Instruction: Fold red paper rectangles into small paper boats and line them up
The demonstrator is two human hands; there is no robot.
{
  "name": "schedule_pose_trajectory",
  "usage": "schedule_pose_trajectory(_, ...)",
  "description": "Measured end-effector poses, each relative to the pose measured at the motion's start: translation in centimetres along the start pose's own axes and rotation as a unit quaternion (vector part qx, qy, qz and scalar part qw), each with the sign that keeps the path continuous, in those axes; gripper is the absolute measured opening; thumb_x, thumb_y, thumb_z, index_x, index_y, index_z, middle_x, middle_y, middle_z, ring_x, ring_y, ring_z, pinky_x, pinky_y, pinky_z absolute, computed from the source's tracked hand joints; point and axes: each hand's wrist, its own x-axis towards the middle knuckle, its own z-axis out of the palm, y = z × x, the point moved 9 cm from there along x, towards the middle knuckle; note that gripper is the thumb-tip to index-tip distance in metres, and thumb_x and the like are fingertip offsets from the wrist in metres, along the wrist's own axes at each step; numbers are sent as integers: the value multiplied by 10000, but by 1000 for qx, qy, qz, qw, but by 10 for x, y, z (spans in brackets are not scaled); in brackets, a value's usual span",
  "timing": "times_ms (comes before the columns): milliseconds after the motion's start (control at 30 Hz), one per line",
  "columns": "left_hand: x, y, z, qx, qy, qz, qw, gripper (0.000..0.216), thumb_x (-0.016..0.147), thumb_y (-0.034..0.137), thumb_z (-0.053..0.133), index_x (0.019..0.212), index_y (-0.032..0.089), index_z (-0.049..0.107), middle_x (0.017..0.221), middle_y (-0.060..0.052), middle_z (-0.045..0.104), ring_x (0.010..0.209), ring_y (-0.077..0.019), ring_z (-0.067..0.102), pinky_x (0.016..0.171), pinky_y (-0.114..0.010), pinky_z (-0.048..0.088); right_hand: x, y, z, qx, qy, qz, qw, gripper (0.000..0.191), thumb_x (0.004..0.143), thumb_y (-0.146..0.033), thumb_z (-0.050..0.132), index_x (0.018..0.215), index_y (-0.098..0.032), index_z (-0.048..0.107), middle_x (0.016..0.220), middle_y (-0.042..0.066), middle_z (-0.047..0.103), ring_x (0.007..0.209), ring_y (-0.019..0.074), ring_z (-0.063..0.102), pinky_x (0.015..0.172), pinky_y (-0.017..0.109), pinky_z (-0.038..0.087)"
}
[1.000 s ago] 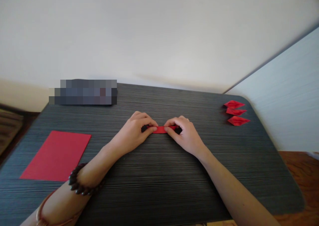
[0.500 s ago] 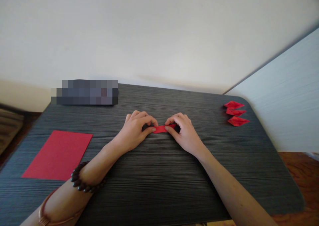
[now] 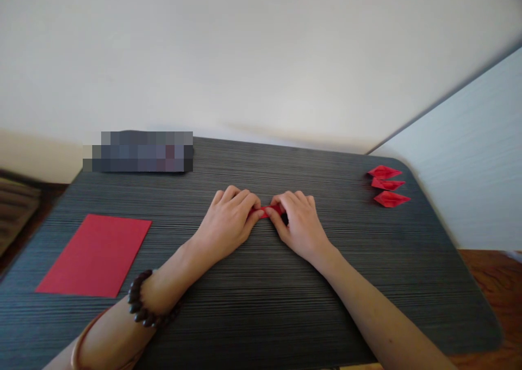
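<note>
A narrow folded strip of red paper lies at the middle of the dark table, mostly covered by my fingers. My left hand pinches its left part between thumb and fingertips. From the other side, my right hand grips the right part the same way. Both thumbs point inward along the near edge, with a short bit of red showing between them. The paper's exact folds are hidden.
A flat red paper square lies at the left of the table. Three folded red paper boats stand in a row at the back right. A blurred-out dark object sits at the back left, near the wall.
My left hand has slid right along the paper, closer to my right hand. Both thumbs are nearer together, and less of the red strip shows.
</note>
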Motion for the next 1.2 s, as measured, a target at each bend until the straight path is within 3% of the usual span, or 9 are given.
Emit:
schedule_pose_trajectory(500,0,-9,1,-57,-35,-28,997,123,903,330,518,881,215,555,879,4,609,875,-204,451,763,-338,327,-3,13,4,30,15,49,998,38,898,-195,477,906,-218,506,865,28,588,805,195,512,719,335,324)
schedule_pose_trajectory(700,1,-12,2,-85,-20,-15,996,126,893,333,535,867,212,559,831,11,598,852,-192,452,760,-334,317,-4,13,3,28,23,37,999,33,900,-228,486,911,-208,509,862,44,583,796,201,514,704,333,339)
schedule_pose_trajectory(933,1,-6,2,-78,-21,16,997,139,911,315,503,860,213,582,830,0,609,869,-196,453,775,-339,321,-3,2,2,-16,11,24,1000,176,921,-332,481,795,-210,495,790,32,578,760,196,494,691,337,324)
schedule_pose_trajectory(1200,3,-15,2,-85,-31,-3,996,132,871,355,563,847,229,594,832,15,621,879,-195,473,789,-339,323,-4,21,0,-15,13,71,997,112,892,-287,531,820,-210,496,804,34,557,774,209,496,688,336,329)
